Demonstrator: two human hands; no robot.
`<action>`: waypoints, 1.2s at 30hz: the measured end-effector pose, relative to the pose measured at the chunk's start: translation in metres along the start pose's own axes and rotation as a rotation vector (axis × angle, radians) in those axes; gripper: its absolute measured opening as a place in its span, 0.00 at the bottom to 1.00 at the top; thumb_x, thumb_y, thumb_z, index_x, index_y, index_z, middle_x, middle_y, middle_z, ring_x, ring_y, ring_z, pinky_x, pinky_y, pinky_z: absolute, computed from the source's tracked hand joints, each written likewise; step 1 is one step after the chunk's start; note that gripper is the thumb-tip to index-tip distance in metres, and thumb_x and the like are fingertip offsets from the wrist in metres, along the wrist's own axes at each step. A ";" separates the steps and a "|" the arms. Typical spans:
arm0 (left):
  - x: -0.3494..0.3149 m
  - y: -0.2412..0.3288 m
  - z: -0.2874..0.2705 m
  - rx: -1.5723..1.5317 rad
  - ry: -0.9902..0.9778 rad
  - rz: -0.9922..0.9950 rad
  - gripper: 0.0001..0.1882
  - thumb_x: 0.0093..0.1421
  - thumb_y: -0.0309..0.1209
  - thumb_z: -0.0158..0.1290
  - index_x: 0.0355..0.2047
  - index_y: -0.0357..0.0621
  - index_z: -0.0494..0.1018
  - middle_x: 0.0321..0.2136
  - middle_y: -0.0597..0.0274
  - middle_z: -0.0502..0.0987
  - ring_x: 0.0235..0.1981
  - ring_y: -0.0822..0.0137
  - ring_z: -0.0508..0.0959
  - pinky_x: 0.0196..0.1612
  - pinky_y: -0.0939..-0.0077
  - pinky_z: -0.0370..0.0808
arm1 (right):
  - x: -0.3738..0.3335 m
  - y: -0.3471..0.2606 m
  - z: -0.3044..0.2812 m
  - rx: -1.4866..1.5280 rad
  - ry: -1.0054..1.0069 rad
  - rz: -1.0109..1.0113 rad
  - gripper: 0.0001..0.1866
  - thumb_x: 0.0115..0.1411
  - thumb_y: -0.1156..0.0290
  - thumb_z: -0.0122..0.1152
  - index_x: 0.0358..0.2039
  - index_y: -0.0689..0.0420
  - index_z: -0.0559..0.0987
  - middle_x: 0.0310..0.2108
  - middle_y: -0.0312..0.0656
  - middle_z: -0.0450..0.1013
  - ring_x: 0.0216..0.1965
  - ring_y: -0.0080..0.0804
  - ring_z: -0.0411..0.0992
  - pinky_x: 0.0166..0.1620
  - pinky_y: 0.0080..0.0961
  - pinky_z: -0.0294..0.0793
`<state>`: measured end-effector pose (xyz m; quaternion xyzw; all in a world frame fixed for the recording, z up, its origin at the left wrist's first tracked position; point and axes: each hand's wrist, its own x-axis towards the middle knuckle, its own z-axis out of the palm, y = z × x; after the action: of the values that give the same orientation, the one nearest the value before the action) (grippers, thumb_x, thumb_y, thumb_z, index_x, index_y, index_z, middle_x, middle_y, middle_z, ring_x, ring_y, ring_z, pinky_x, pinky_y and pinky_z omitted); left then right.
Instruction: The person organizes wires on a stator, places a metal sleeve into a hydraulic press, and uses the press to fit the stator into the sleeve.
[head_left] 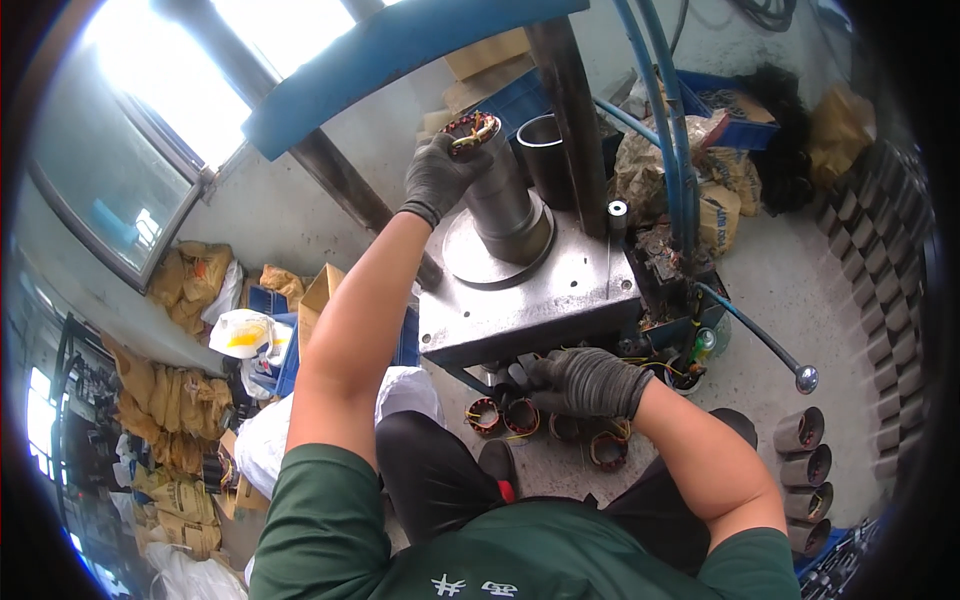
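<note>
Creased brown paper sacks slump along the left side, and nearer, a crumpled white plastic bag bulges beside the person's left arm. That arm reaches far forward and up, almost straight, wrist bent a little, the left hand in a dark knitted glove. Its fingers curl against the near side of a wound ring, reddish around the rim with pale yellowish leads; I can't tell whether they pinch it or only rest there. The ring sits at the top of a smooth, dull-shiny steel cylinder, which rises from a round plate on a thick, scuffed metal table. Below the table's near edge, more wound rings lie on the grey floor. Just above them, the right hand, gloved alike, points leftward from a bent elbow, fingers half curled; what they close on, if anything, I can't make out. Further right slants a slim blue lever with a polished round knob, then a row of hollow grey metal tubes.
</note>
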<state>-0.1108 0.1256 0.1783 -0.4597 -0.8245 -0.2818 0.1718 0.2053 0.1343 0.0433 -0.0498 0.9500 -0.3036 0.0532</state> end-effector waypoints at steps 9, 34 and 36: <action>0.042 -0.044 -0.001 -0.226 -0.169 0.167 0.34 0.55 0.56 0.65 0.55 0.46 0.80 0.48 0.46 0.83 0.51 0.54 0.82 0.57 0.62 0.77 | -0.009 0.013 0.000 -0.082 -0.196 -0.013 0.22 0.63 0.43 0.60 0.47 0.43 0.88 0.52 0.39 0.80 0.56 0.39 0.74 0.69 0.47 0.52; -0.731 -0.199 -0.021 -0.325 -0.270 -1.216 0.25 0.62 0.41 0.62 0.56 0.43 0.75 0.46 0.49 0.82 0.49 0.56 0.81 0.54 0.65 0.77 | -0.086 0.059 0.028 0.257 -0.027 0.235 0.10 0.59 0.80 0.64 0.43 0.62 0.80 0.35 0.42 0.79 0.39 0.32 0.78 0.44 0.30 0.77; -0.748 -0.214 -0.008 -0.252 -0.264 -1.293 0.31 0.62 0.41 0.63 0.62 0.44 0.69 0.48 0.48 0.81 0.49 0.54 0.81 0.55 0.63 0.76 | -0.102 0.038 0.022 0.126 0.002 0.068 0.13 0.58 0.81 0.65 0.45 0.61 0.80 0.41 0.45 0.79 0.44 0.37 0.77 0.48 0.32 0.77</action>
<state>0.0944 -0.4636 -0.2867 0.0794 -0.9088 -0.3635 -0.1886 0.3064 0.1655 0.0105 -0.0136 0.9303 -0.3607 0.0657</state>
